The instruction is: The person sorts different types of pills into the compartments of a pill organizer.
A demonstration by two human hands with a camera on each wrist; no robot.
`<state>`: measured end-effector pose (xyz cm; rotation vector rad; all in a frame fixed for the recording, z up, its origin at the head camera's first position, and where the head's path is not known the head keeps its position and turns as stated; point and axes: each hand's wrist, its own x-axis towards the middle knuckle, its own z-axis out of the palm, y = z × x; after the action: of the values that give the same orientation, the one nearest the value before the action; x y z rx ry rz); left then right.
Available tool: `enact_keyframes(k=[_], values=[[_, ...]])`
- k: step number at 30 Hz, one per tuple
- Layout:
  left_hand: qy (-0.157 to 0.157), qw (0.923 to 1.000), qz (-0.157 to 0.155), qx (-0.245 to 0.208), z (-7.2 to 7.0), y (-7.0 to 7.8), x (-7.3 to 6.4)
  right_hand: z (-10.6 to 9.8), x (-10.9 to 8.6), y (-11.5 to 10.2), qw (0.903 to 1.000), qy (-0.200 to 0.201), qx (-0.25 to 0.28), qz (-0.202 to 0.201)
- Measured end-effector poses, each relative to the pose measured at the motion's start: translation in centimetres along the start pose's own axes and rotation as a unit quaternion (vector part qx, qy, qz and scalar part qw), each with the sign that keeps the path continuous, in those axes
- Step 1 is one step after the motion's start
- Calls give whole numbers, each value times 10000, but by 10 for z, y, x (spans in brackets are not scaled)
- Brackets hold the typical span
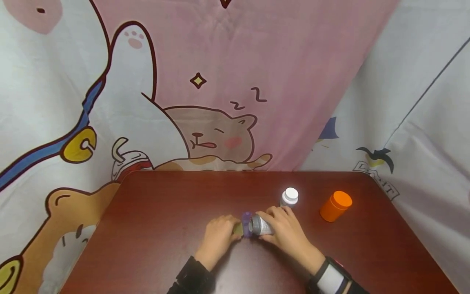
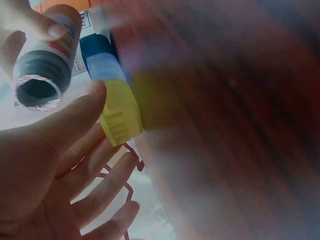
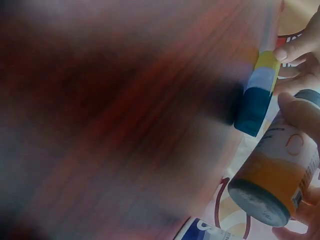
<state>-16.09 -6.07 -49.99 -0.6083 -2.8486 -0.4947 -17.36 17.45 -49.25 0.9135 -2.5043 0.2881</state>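
Apparently pouring is under way: the left hand (image 1: 216, 234) pinches the yellow end of a small box (image 2: 115, 87) on the counter (image 1: 165, 212), the right hand (image 1: 288, 230) grips an uncapped, tilted bottle (image 1: 262, 226), mouth just beside the box; a slow, steady tip seems needed
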Motion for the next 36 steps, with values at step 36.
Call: enact_keyframes(k=[36], values=[[5,9993,72,357,-7,7,3,-5,25,-6,9882,-183,-1092,-1054]])
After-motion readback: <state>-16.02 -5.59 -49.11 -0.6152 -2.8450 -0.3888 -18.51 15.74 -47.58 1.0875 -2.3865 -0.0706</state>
